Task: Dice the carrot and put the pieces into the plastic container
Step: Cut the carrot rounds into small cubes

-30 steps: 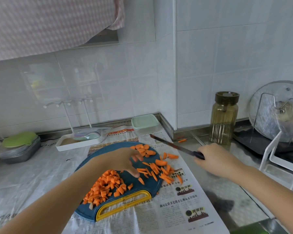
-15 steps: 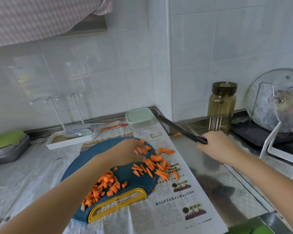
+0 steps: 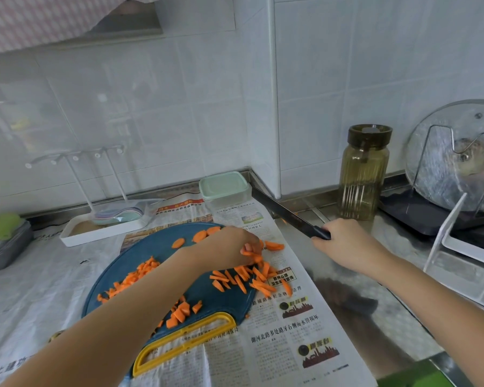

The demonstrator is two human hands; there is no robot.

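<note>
Left hand: your left hand [image 3: 224, 247] is over the right side of the cutting board [image 3: 157, 248], palm down, fingers curled onto the carrot strips [image 3: 243, 277]. Can't tell if it pinches one or just rests on them.
Right hand: your right hand [image 3: 344, 244] is wrapped round the handle of the knife [image 3: 288, 215], out to the right of the board.
Knife: black blade, held in the air clear of the board. Tip points back-left toward the plastic container [image 3: 224, 188].
Dice: diced carrot [image 3: 141, 272] is heaped on the board's left half, partly hidden by your left forearm. A few more cubes sit near the yellow handle [image 3: 139, 364].
Strips: uncut, lying along the board's right edge. Several are off it on the newspaper [image 3: 277, 344].
Slices: half-round slices [image 3: 200, 236] at the board's far edge, one more just right of your left fingertips.
Container: at the back by the wall corner, on the newspaper, pale green lid on. Well apart from the carrot.
Board: blue, round, on the newspaper, yellow handle toward you.
Background: white tray [image 3: 101, 231] behind-left of the board. On the right, an amber jar [image 3: 363, 174] stands on the steel counter [image 3: 380, 297], with a glass pot lid [image 3: 453, 155] upright in a rack beyond it.
</note>
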